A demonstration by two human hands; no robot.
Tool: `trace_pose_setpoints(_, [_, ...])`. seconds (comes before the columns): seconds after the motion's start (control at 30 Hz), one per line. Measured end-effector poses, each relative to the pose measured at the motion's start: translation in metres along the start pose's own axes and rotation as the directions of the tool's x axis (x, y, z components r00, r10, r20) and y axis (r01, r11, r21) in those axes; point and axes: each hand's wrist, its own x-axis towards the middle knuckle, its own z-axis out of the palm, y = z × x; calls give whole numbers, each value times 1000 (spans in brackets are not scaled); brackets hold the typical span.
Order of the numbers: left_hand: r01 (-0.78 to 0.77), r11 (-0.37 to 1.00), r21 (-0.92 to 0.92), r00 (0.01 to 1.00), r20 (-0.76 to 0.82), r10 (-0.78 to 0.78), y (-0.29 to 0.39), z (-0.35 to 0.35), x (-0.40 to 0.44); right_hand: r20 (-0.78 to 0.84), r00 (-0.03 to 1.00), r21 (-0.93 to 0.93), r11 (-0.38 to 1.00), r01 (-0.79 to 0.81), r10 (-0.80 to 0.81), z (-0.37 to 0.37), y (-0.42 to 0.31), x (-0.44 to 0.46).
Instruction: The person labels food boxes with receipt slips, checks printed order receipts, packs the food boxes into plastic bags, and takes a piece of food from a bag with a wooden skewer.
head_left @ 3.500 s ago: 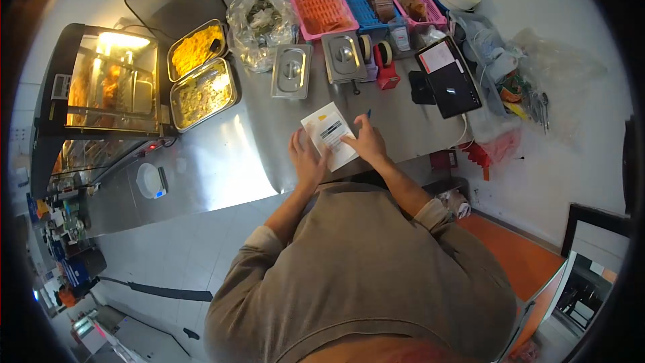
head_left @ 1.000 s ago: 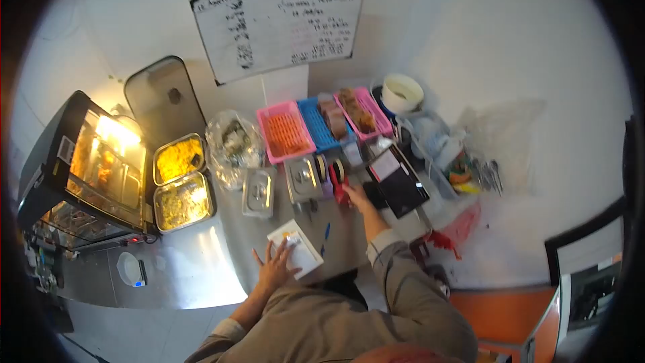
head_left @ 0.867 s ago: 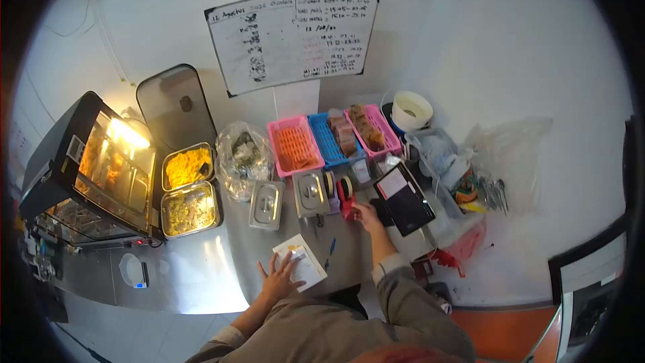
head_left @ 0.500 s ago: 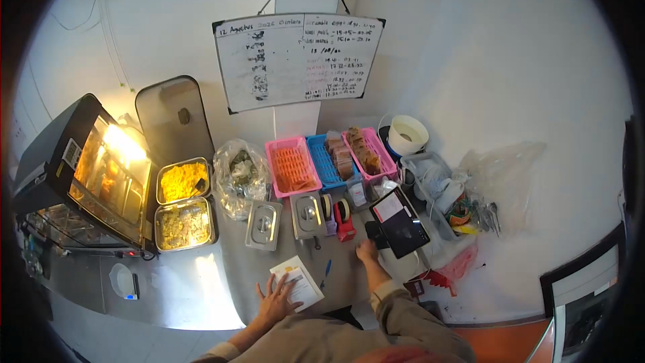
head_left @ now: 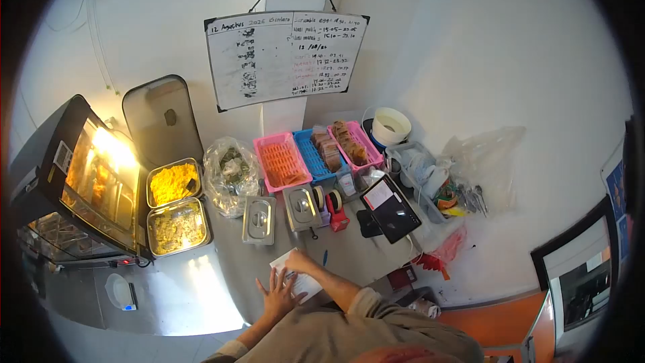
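Note:
A white paper packet (head_left: 310, 286) lies on the steel counter in front of me, partly covered by both hands. My left hand (head_left: 277, 296) rests flat on its left part with the fingers spread. Over the packet's upper edge is my right hand (head_left: 298, 262), its fingers closed and pressed down; anything between them is too small to make out. A blue pen (head_left: 326, 257) lies just right of the packet. Behind it stand a red tape dispenser (head_left: 337, 218) and two lidded steel containers (head_left: 259, 220).
Left are a lit display warmer (head_left: 101, 175) and two food trays (head_left: 176, 227). At the back are a plastic bag (head_left: 232, 175), pink and blue baskets (head_left: 282, 161) and a white bucket (head_left: 391, 126). A tablet (head_left: 391, 210) stands on the right, and a whiteboard (head_left: 285, 60) hangs above.
My right hand went to the tape dispenser, then came back left, past the tablet's base, onto the packet. My left hand stays on the packet. The view has tilted up, showing the whiteboard.

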Motion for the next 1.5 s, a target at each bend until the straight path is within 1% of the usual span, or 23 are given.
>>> trace_pose_setpoints(0.1, [-6,999,40,1000,-18,6,-1,0,-2,126,967,116,965,-234,220,-126,-68,-56])
trace_pose_setpoints(0.17, [-16,998,66,1000,-3,16,-1,1,-7,74,980,112,974,-195,187,-131,-59,-62])
trace_pose_setpoints(0.2, [-22,997,76,1000,5,21,-2,1,-6,88,961,93,959,-269,261,-148,-66,-74])
trace_pose_setpoints(0.3, [-32,995,97,999,30,29,-2,-5,2,0,969,-92,965,-244,245,-168,-80,-107])
trace_pose_setpoints(0.33, [-40,994,106,999,36,37,-3,-4,3,118,950,-149,951,-270,288,-168,-84,-108])
trace_pose_setpoints(0.43, [-46,995,85,999,32,44,-4,-3,6,-76,997,-171,985,-29,16,-170,-105,-129])
trace_pose_setpoints(0.53, [-32,993,111,996,85,23,-7,3,2,-349,914,-262,958,115,-206,-147,-103,-127])
trace_pose_setpoints(0.63, [-135,961,243,990,8,138,-19,24,-6,-279,950,-331,943,42,-140,-104,-74,-129])
trace_pose_setpoints(0.73, [-61,994,89,988,148,47,-8,5,-5,-194,981,-89,996,2,-19,-113,-79,-132])
trace_pose_setpoints(0.83, [-40,999,25,988,150,35,13,-21,-3,-434,899,46,998,-46,62,-129,-66,-163])
trace_pose_setpoints(0.87, [-102,991,91,995,0,102,16,-16,-4,-520,851,88,996,-29,71,-123,-50,-175])
trace_pose_setpoints(0.97, [-178,973,-150,983,-82,167,58,-42,-3,-597,742,600,784,161,305,-149,-38,-262])
trace_pose_setpoints(1.0, [-333,936,-113,925,-232,301,69,-35,-4,-736,625,586,709,393,262,-120,0,-269])
trace_pose_setpoints(1.03, [-453,878,-157,872,-284,399,86,-34,-6,-498,686,864,240,442,530,-137,-20,-328])
trace_pose_setpoints(1.07, [-557,807,-197,812,-334,479,112,-37,-6,-195,769,830,-316,460,609,-167,-43,-393])
trace_pose_setpoints(1.13, [-749,607,-267,659,-402,636,172,-44,-14,-83,648,459,-548,699,757,-152,-38,-458])
trace_pose_setpoints(1.23, [-922,180,-343,354,-557,751,273,-34,-48,-228,588,447,-453,771,776,-88,-37,-529])
trace_pose_setpoints(1.27, [-933,59,-355,262,-556,789,301,-28,-70,-279,607,408,-480,776,744,-80,-53,-550])
trace_pose_setpoints(1.3, [-922,-55,-383,184,-560,808,332,-19,-107,-450,630,138,-647,750,633,-69,-65,-568])
trace_pose_setpoints(1.33, [-878,429,-211,471,-537,700,371,34,-167,-634,566,-100,-781,616,528,-66,-71,-573])
trace_pose_setpoints(1.4, [-948,274,-160,310,-280,909,405,6,-230,-684,490,283,-422,861,540,-59,-103,-603])
trace_pose_setpoints(1.43, [-842,-300,-448,-290,-91,953,399,-30,-233,-717,463,263,-412,872,521,-49,-108,-623])
trace_pose_setpoints(1.5, [-787,-355,-506,-360,-92,929,427,-39,-285,-781,399,206,-404,891,480,-26,-117,-662])
